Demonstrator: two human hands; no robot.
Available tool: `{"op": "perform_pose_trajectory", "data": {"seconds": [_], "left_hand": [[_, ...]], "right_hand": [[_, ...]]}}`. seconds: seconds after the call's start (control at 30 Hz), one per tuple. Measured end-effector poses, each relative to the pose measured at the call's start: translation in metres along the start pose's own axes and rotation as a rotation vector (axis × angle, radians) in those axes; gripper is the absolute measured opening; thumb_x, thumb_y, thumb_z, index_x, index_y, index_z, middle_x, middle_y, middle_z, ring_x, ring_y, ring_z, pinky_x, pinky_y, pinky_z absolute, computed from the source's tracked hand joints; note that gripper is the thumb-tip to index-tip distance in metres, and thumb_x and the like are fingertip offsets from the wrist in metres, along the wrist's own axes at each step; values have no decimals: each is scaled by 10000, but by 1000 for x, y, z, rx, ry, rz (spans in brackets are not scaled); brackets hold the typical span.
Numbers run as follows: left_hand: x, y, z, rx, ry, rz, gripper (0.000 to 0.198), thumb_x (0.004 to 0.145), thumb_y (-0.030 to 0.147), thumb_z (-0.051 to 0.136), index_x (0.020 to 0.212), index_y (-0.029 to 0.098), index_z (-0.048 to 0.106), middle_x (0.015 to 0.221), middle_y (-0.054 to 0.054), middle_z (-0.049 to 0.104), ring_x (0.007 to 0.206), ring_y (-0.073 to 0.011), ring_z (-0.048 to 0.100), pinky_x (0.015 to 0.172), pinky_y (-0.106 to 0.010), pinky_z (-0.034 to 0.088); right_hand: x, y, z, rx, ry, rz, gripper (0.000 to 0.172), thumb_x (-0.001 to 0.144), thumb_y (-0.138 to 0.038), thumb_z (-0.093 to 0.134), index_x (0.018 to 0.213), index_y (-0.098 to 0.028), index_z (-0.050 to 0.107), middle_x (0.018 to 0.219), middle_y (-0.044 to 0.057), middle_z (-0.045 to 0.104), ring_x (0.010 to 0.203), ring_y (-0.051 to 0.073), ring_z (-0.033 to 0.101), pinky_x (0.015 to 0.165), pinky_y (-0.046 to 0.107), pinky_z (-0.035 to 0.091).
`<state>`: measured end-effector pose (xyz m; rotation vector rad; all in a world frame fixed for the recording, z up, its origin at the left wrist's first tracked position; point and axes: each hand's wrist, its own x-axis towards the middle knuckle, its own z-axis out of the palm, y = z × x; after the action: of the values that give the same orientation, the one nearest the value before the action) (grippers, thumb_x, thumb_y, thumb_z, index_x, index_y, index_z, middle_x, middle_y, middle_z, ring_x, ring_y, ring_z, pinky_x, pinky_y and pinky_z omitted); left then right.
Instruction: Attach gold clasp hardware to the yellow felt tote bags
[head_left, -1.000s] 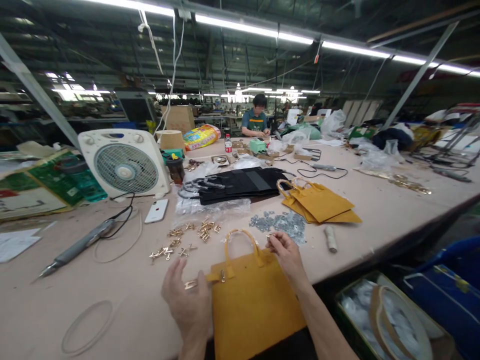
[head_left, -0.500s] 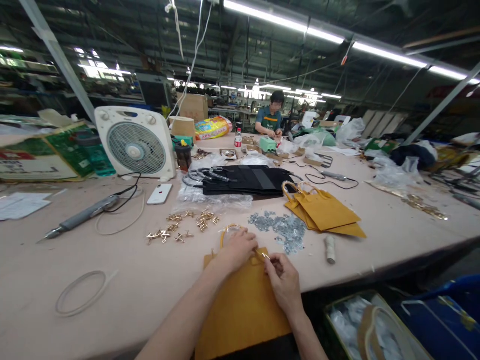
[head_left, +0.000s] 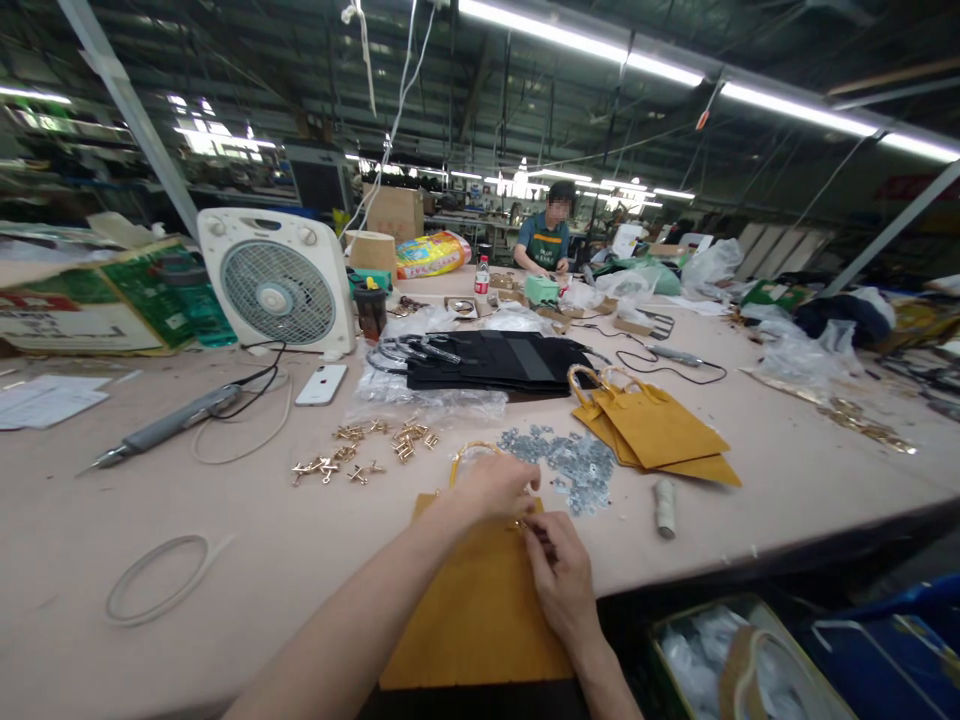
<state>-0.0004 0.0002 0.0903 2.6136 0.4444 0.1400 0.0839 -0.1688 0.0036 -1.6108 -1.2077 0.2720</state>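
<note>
A flat mustard-yellow handbag point(head_left: 472, 620) lies in front of me at the table's edge, its looped handle point(head_left: 466, 455) pointing away. At the bag's top edge my left hand point(head_left: 499, 488) is closed, fingers bent down over it; its fingertips are partly hidden. Just right of it, my right hand point(head_left: 561, 565) pinches a small gold metal fitting point(head_left: 520, 524) against the bag near the top. Beyond the hands lie a scatter of small grey metal plates point(head_left: 581, 465) and a pile of gold metal fittings point(head_left: 409, 440).
Black bags point(head_left: 495, 360) lie on plastic behind the fittings. More yellow bags point(head_left: 664, 425) and a small whitish roll point(head_left: 664, 508) are to the right. A phone point(head_left: 321, 385), a corded tool point(head_left: 169, 420) and a fan point(head_left: 277, 285) stand left. A co-worker point(head_left: 545, 240) sits across.
My left hand has lifted slightly and shifted right, its fingers more bent. My right hand has drawn in closer to it with the gold fitting, which is now mostly covered.
</note>
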Motion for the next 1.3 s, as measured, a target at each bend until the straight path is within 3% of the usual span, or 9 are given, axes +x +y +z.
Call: {"op": "perform_pose_trajectory", "data": {"seconds": [0.17, 0.33, 0.43, 0.53, 0.7, 0.93, 1.13, 1.3], "left_hand": [[12, 23, 10, -204, 58, -57, 318, 933, 478, 620, 1075, 221, 744, 900, -29, 799, 851, -211, 734, 751, -271, 526], [9, 33, 15, -298, 107, -95, 353, 1049, 369, 402, 1159, 229, 707, 1005, -3, 804, 872, -157, 733, 771, -237, 527], [-8, 27, 18, -229, 159, -225, 259, 985, 271, 471, 1061, 191, 704, 1020, -64, 781, 946, -210, 717, 830, -296, 523], [-31, 21, 23, -133, 153, -338, 216, 869, 297, 655, 1026, 160, 710, 1073, -139, 747, 1017, -304, 693, 880, -387, 524], [-53, 18, 29, 6, 132, -397, 538, 677, 415, 881, 1132, 179, 715, 1236, -173, 674, 1211, -407, 583, 1038, -504, 464], [-45, 5, 33, 41, 113, -429, 737, 612, 571, 903, 1210, 198, 690, 1264, -162, 654, 1230, -398, 572, 1057, -492, 454], [-34, 1, 31, 37, 40, -456, 795, 532, 615, 914, 1165, 191, 688, 1263, -182, 667, 1276, -443, 549, 1052, -519, 458], [-25, -1, 30, 55, 5, -469, 948, 457, 610, 920, 1225, 121, 660, 1328, -267, 618, 1296, -486, 531, 1077, -566, 443]], "right_hand": [[3, -1, 1, -44, 22, -42, 293, 1005, -323, 501, 1212, -233, 687, 1197, 144, 663, 1105, 292, 635, 940, 429, 549], [7, 11, -2, 101, 74, 179, 323, 989, -444, 542, 1174, -216, 675, 1039, 110, 697, 808, 237, 689, 721, 371, 600], [11, 15, -5, 253, 53, 330, 368, 937, -548, 622, 1086, -215, 663, 898, 64, 704, 707, 223, 705, 671, 355, 612], [15, 17, -7, 322, 23, 401, 379, 871, -567, 707, 992, -212, 659, 733, 17, 687, 627, 215, 693, 609, 324, 585], [18, 17, -6, 281, 18, 394, 388, 834, -561, 750, 959, -201, 680, 673, 15, 691, 563, 198, 663, 553, 296, 538], [12, 18, -2, 205, 23, 352, 413, 868, -521, 711, 1101, -180, 706, 757, 37, 714, 570, 200, 668, 558, 315, 554], [12, 17, 0, 70, 34, 302, 346, 892, -469, 668, 1064, -177, 733, 824, 89, 754, 621, 225, 700, 556, 325, 559], [12, 12, 0, 20, 50, 284, 299, 888, -453, 665, 1017, -194, 741, 805, 73, 752, 647, 227, 706, 611, 332, 575]]}}
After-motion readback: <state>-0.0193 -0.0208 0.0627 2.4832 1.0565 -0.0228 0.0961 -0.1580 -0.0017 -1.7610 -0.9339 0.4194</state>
